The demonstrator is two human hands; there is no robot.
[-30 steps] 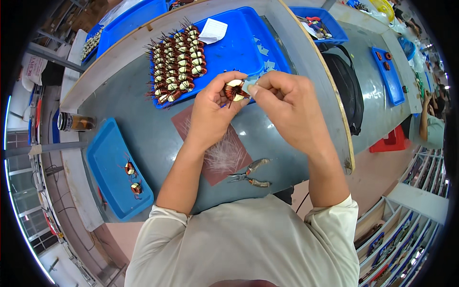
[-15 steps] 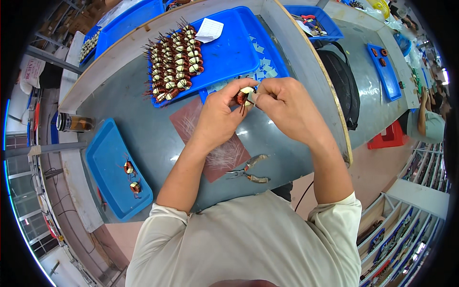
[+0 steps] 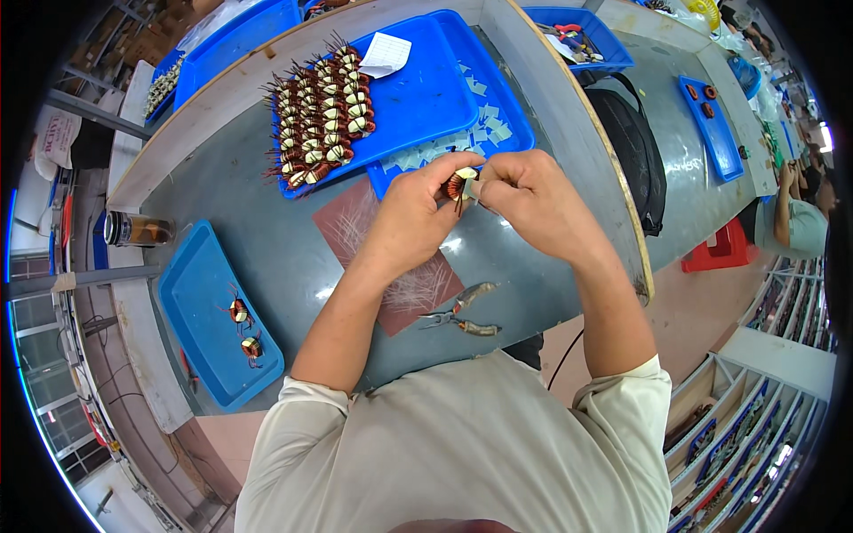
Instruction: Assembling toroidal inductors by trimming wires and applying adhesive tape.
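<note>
Between the fingertips of my left hand (image 3: 410, 213) is a copper-wound toroid coil (image 3: 457, 186) with a pale yellow band and dark wire ends hanging down. My right hand (image 3: 538, 202) is closed in a pinch at the coil's right side, on a small pale piece (image 3: 474, 188) that touches the coil; the fingers partly hide it. Under my left wrist lies a scratched reddish-brown mat (image 3: 418, 293). Pliers (image 3: 462, 313) with worn grips rest at the mat's lower right corner.
Beyond my hands a blue tray (image 3: 418, 98) carries rows of similar coils (image 3: 324, 115) and a paper slip (image 3: 386, 55). Below it, another tray holds loose pale pieces (image 3: 489, 129). At left are a blue tray (image 3: 187, 306) with two coils and a jar (image 3: 138, 228). A wooden partition (image 3: 613, 169) stands right.
My right hand has shifted slightly and its fingers have turned at the coil's side. The coil stays in my left hand, tilted a little differently.
</note>
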